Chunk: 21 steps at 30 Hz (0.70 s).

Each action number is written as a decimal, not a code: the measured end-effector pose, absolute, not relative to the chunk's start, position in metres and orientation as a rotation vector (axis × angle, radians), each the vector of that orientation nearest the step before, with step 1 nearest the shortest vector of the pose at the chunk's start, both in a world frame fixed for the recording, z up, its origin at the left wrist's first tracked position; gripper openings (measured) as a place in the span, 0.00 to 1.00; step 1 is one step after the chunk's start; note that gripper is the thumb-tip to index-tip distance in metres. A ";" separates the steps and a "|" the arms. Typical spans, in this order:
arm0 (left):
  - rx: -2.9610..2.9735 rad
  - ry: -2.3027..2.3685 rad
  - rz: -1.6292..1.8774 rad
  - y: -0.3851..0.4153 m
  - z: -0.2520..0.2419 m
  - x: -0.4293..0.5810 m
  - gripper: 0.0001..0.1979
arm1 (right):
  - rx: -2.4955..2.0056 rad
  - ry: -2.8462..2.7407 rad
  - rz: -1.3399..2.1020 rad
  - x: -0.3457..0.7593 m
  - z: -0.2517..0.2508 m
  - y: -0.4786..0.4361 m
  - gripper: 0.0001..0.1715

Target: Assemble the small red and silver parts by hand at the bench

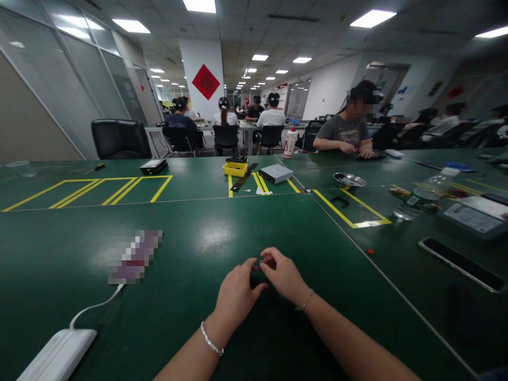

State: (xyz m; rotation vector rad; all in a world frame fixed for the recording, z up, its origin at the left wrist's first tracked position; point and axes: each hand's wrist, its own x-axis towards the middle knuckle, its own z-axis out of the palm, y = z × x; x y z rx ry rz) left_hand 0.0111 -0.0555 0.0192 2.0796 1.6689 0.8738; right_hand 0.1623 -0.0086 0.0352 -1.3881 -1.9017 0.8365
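Note:
My left hand (237, 292) is held over the green table (190, 317), its thumb spread away from its bent fingers. I cannot see anything in its grasp. Close by on the right, my right hand (284, 276) curls inward, thumb and forefinger nearly pinched together. A tiny pale spot shows at those fingertips, too small to name. The fingertips of both hands almost meet. Bracelets circle both wrists.
On the left, a blurred-out phone-like thing (137, 256) is cabled to a white power bank (57, 354). Farther back are a yellow bin (235, 169), a grey metal box (275, 173) and a steel bowl (349, 180). A bottle (423, 196) and phone (462, 263) lie right. A person sits opposite.

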 end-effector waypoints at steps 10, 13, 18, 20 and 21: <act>1.659 1.505 1.027 -0.050 0.019 0.002 0.11 | -1.590 -2.041 0.281 0.230 0.048 0.029 0.18; 1.396 1.390 1.143 -0.044 0.011 0.000 0.12 | -2.034 -1.846 -0.193 0.306 0.036 0.047 0.24; 1.136 1.294 1.239 -0.037 0.009 -0.001 0.12 | -2.536 -1.657 -0.038 0.382 0.011 0.049 0.27; 1.058 1.272 1.252 -0.036 0.012 -0.002 0.12 | -2.593 -1.627 0.060 0.387 0.009 0.050 0.25; 1.028 1.261 1.253 -0.036 0.013 -0.003 0.12 | -2.605 -1.614 0.086 0.387 0.009 0.050 0.24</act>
